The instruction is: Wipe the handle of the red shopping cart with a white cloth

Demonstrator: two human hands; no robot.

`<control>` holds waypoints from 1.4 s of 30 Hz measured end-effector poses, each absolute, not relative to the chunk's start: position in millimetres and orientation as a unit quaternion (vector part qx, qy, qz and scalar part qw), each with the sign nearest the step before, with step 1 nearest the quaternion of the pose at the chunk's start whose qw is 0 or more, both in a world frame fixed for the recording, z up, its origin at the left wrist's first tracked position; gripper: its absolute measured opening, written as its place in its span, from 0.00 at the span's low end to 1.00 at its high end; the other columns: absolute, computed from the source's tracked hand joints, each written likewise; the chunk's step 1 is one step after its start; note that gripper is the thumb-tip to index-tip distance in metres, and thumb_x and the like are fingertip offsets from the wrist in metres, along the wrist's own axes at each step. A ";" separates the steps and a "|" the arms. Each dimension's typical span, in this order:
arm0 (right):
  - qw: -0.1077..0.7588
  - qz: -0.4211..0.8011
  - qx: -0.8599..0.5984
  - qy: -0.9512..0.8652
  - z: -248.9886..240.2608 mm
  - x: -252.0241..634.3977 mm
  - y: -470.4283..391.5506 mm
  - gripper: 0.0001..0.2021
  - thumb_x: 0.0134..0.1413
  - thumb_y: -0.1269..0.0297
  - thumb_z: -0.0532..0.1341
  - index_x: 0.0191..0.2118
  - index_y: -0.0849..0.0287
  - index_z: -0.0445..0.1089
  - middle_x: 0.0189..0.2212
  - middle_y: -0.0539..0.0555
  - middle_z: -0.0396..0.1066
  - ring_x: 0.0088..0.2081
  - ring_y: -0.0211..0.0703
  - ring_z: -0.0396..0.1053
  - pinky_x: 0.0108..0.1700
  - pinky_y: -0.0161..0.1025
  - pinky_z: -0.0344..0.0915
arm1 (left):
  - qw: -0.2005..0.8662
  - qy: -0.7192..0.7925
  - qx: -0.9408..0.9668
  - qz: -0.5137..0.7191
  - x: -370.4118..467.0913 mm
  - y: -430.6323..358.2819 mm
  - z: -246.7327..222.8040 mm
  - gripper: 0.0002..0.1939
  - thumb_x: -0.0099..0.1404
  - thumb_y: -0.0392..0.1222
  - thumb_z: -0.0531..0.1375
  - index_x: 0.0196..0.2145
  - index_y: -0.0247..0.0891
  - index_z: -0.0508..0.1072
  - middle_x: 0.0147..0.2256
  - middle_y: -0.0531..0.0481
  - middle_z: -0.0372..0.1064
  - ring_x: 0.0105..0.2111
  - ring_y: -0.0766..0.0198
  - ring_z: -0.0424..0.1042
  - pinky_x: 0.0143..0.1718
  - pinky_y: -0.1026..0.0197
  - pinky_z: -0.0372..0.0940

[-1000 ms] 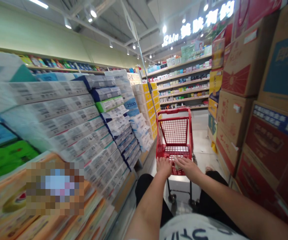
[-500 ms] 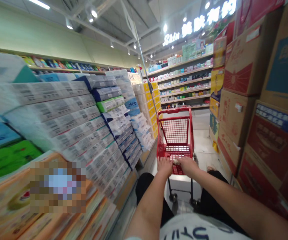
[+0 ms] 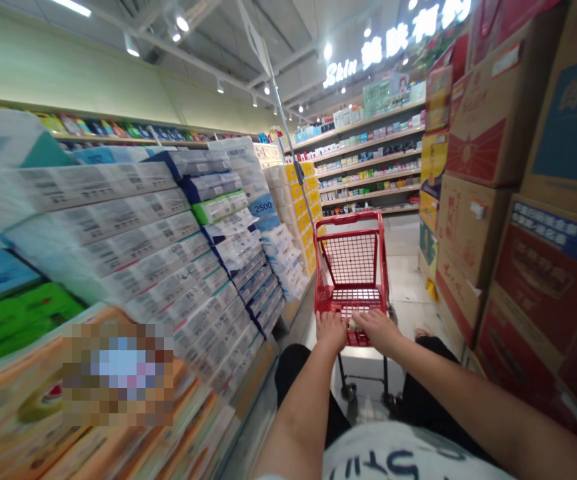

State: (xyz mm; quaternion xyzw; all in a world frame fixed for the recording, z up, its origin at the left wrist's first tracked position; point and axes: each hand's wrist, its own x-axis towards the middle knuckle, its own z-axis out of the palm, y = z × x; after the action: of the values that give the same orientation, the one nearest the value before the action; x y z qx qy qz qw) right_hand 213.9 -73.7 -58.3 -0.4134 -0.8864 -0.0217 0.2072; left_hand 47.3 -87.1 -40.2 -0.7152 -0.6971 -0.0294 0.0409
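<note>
A red shopping cart (image 3: 351,260) with a grid basket stands right in front of me in the aisle. My left hand (image 3: 331,330) is closed over the near handle end of the cart, fingers curled forward. On the same handle, a little to the right, lies my right hand (image 3: 378,328), also wrapped round it. A small pale item shows between the two hands, too small to name. The basket's grid shows no goods in it. Both forearms reach forward above my dark trousers.
Stacked packs of tissue paper (image 3: 168,247) line the left side, with orange packs (image 3: 33,407) close by. Tall cardboard boxes (image 3: 478,233) wall the right. Shelves of small goods (image 3: 368,160) cross the far end. A slanted pole (image 3: 288,127) rises beside the left stacks.
The view has shifted very slightly. Both hands keep their hold on the cart handle, and the cart stays in nearly the same place before me.
</note>
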 end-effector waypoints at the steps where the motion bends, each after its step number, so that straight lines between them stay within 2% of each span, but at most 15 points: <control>1: 0.222 -0.036 -0.393 -0.892 -61.5 214.8 -74.3 0.24 0.57 0.74 0.51 0.59 0.60 0.62 0.53 0.62 0.68 0.52 0.51 0.64 0.53 0.46 0.56 | 0.043 -0.698 -0.714 -0.031 47.2 -87.3 -40.3 0.25 0.71 0.52 0.39 0.52 0.39 0.68 0.51 0.42 0.65 0.55 0.54 0.58 0.63 0.46 0.40; 3: 0.236 -0.032 -0.387 -0.891 -65.9 216.2 -74.6 0.26 0.56 0.75 0.51 0.60 0.59 0.61 0.56 0.61 0.66 0.54 0.50 0.63 0.54 0.45 0.56 | 0.043 -0.701 -0.711 -0.030 47.1 -87.6 -40.4 0.25 0.71 0.52 0.40 0.52 0.39 0.68 0.51 0.42 0.65 0.55 0.54 0.58 0.63 0.45 0.40; 7: 0.208 0.003 -0.450 -0.868 -64.8 217.5 -72.5 0.20 0.59 0.72 0.50 0.55 0.59 0.67 0.42 0.59 0.74 0.42 0.47 0.69 0.48 0.44 0.60 | 0.042 -0.703 -0.710 -0.023 48.1 -87.4 -41.0 0.24 0.71 0.52 0.40 0.52 0.41 0.68 0.52 0.42 0.65 0.56 0.53 0.58 0.62 0.44 0.41; 8: 0.208 -0.008 -0.444 -0.872 -64.5 218.0 -72.7 0.20 0.58 0.72 0.51 0.54 0.60 0.67 0.42 0.59 0.74 0.43 0.48 0.69 0.49 0.44 0.59 | 0.043 -0.703 -0.710 -0.023 48.5 -87.4 -41.3 0.25 0.71 0.52 0.39 0.52 0.42 0.68 0.52 0.42 0.65 0.56 0.53 0.58 0.62 0.43 0.41; 12: 0.237 -0.052 -0.386 -0.890 -64.9 218.7 -75.1 0.26 0.54 0.77 0.51 0.60 0.63 0.60 0.52 0.62 0.68 0.52 0.50 0.64 0.55 0.45 0.56 | 0.048 -0.705 -0.707 -0.025 49.1 -87.9 -42.0 0.26 0.71 0.53 0.39 0.51 0.40 0.69 0.51 0.42 0.66 0.55 0.53 0.58 0.62 0.44 0.41; 17: 0.208 0.030 -0.472 -0.857 -60.9 216.0 -71.2 0.16 0.61 0.70 0.49 0.50 0.59 0.69 0.40 0.58 0.74 0.41 0.46 0.70 0.42 0.39 0.62 | 0.042 -0.699 -0.714 -0.030 48.9 -89.9 -40.3 0.26 0.71 0.52 0.39 0.51 0.38 0.69 0.51 0.40 0.65 0.55 0.53 0.58 0.63 0.45 0.41; 22: 0.226 -0.062 -0.403 -0.885 -64.4 216.1 -73.0 0.23 0.53 0.77 0.52 0.55 0.63 0.64 0.44 0.62 0.72 0.45 0.49 0.68 0.49 0.44 0.61 | 0.047 -0.703 -0.708 -0.043 47.8 -89.6 -44.1 0.26 0.71 0.52 0.39 0.51 0.37 0.69 0.50 0.41 0.66 0.55 0.53 0.59 0.63 0.45 0.41; 25: 0.184 -0.041 -0.446 -0.875 -61.5 213.3 -75.4 0.15 0.54 0.76 0.52 0.45 0.62 0.70 0.39 0.61 0.73 0.42 0.49 0.69 0.45 0.42 0.62 | 0.051 -0.703 -0.708 -0.042 47.1 -90.4 -44.9 0.26 0.71 0.51 0.39 0.51 0.37 0.69 0.50 0.41 0.66 0.55 0.52 0.59 0.63 0.45 0.40; 27: 0.170 -0.022 -0.456 -0.874 -58.6 211.4 -76.4 0.12 0.55 0.74 0.53 0.42 0.61 0.71 0.38 0.60 0.73 0.42 0.49 0.69 0.45 0.41 0.61 | 0.045 -0.702 -0.710 -0.038 46.7 -92.1 -43.4 0.25 0.71 0.51 0.40 0.51 0.37 0.69 0.51 0.41 0.65 0.55 0.53 0.59 0.63 0.45 0.40; 31: 0.186 0.002 -0.453 -0.872 -53.1 209.8 -75.7 0.14 0.56 0.74 0.53 0.46 0.60 0.70 0.41 0.60 0.73 0.44 0.48 0.68 0.46 0.41 0.60 | 0.041 -0.704 -0.708 -0.031 46.7 -95.1 -39.3 0.25 0.72 0.52 0.39 0.51 0.39 0.68 0.51 0.42 0.66 0.55 0.53 0.59 0.62 0.44 0.41; 37: 0.131 0.054 -0.496 -0.857 -38.4 204.5 -66.9 0.14 0.59 0.68 0.51 0.35 0.58 0.75 0.34 0.59 0.75 0.36 0.47 0.71 0.37 0.40 0.62 | 0.042 -0.704 -0.709 -0.025 47.7 -95.6 -40.1 0.26 0.72 0.51 0.38 0.52 0.37 0.68 0.50 0.41 0.66 0.54 0.53 0.60 0.63 0.46 0.41; 40: 0.162 0.036 -0.474 -0.865 -48.1 206.5 -69.4 0.13 0.58 0.69 0.51 0.37 0.59 0.74 0.35 0.58 0.75 0.38 0.48 0.70 0.40 0.41 0.62 | 0.053 -0.702 -0.710 -0.026 46.4 -96.5 -42.2 0.26 0.72 0.51 0.39 0.52 0.36 0.68 0.51 0.40 0.66 0.55 0.53 0.59 0.63 0.46 0.41; 42: 0.202 0.000 -0.439 -0.876 -61.6 211.6 -73.8 0.15 0.55 0.73 0.52 0.44 0.60 0.72 0.38 0.58 0.74 0.40 0.48 0.69 0.44 0.42 0.61 | 0.064 -0.701 -0.710 -0.024 45.4 -97.5 -42.6 0.25 0.72 0.51 0.39 0.52 0.38 0.68 0.52 0.40 0.66 0.56 0.54 0.59 0.63 0.45 0.42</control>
State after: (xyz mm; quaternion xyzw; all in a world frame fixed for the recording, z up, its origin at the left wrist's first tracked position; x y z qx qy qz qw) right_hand 211.6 -73.8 -61.6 -0.4387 -0.8756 -0.0002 0.2022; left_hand 45.4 -97.5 -42.6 -0.7099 -0.7009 -0.0240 0.0643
